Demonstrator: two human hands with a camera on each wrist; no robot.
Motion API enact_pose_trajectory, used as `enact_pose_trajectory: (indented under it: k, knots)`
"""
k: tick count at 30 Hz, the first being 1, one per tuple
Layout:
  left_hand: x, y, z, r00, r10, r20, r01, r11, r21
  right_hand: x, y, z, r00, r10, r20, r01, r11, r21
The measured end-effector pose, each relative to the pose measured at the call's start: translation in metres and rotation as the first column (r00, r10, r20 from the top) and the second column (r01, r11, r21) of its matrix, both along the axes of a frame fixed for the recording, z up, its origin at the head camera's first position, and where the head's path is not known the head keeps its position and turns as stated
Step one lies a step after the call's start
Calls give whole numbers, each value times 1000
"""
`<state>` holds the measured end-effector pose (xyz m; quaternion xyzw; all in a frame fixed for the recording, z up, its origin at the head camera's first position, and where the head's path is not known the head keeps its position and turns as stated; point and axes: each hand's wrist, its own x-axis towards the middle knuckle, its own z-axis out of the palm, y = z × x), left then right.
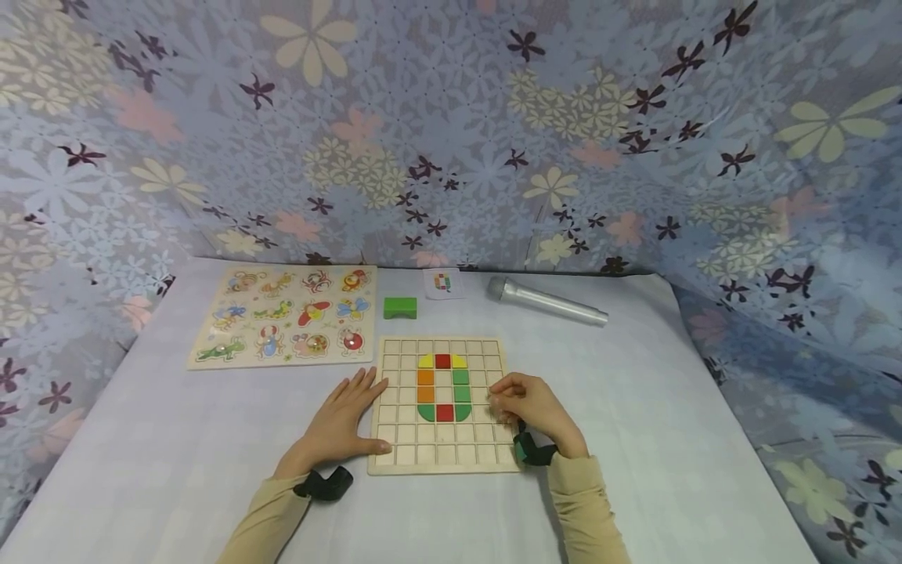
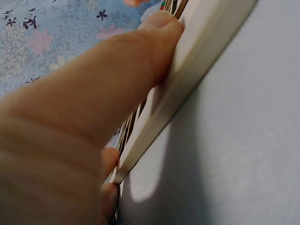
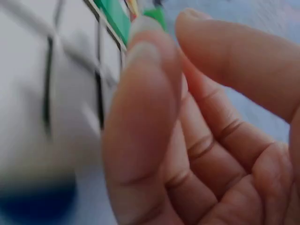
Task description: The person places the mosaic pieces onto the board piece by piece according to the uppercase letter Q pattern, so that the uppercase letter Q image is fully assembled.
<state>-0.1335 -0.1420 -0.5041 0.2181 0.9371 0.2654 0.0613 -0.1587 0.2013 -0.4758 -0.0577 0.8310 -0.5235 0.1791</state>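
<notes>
A wooden grid board [image 1: 437, 454] lies on the table with a ring of coloured tiles [image 1: 444, 411] set in its cells: red, orange, yellow and green. My left hand [image 1: 345, 423] rests at the board's left edge, fingers spread; in the left wrist view its thumb [image 2: 117, 65] lies on the board's rim [image 2: 187, 65]. Over the right side of the board hovers my right hand [image 1: 528, 407], fingers loosely bent. The right wrist view shows nothing held between its thumb and fingertips; green tiles [image 3: 114, 18] appear beyond them.
Behind the board lie a green block [image 1: 400, 308], a small pattern card [image 1: 454, 290] and a silver microphone [image 1: 557, 304]. An insect picture puzzle [image 1: 282, 313] is at the back left. Flowered cloth [image 1: 451, 141] hangs behind the white-covered table [image 1: 676, 439].
</notes>
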Motion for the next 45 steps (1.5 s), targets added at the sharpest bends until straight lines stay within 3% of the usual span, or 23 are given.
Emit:
enact_pose_trajectory:
  k: [5,10,14,21,28,37,40,45]
  knots:
    - [1,1,-1,1000,4,2,-4,1000,-1,13,36,1,993,-114,25,114,994,2]
    - [1,1,-2,1000,4,-9,-4,1000,-1,32,55,-8,995,-100,20,100,995,-9]
    - [1,1,-2,1000,2,-15,-2,1000,-4,38,52,-19,995,-103,-4,103,995,7]
    - [2,1,-2,1000,7,10,-7,1000,-7,37,35,-21,976,-206,-72,212,973,91]
    - [1,1,-1,1000,4,8,-4,1000,4,25,28,-21,963,-183,-198,221,956,194]
    - [0,4,-6,1000,11,-11,-11,1000,16,-12,29,-24,978,-85,-192,113,984,135]
    - [1,2,-6,1000,10,-2,-10,1000,29,-16,28,-26,982,-64,-179,85,990,115]
    - [1,1,-3,1000,14,-3,-13,1000,24,-16,24,-25,979,-77,-189,103,986,132]
